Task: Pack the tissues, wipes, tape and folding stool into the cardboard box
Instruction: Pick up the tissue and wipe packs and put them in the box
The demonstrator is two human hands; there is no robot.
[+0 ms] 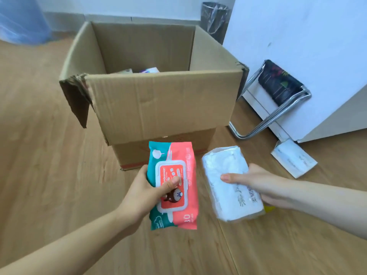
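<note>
An open cardboard box point(158, 104) stands on the wooden floor ahead of me, with a few packets just showing over its near flap. My left hand point(143, 193) grips a teal and coral pack of wipes point(178, 195) in front of the box, thumb on its lid. My right hand point(264, 185) holds a white tissue pack point(228, 179) beside it. The folding stool point(278, 96), chrome frame with dark patterned seat, leans folded against a white cabinet to the right of the box. No tape is visible.
A white cabinet point(309, 46) fills the right side. Another white tissue pack point(294, 159) lies on the floor at its corner. A mesh waste bin point(214, 18) stands behind the box. A blue translucent object point(21, 18) is at far left.
</note>
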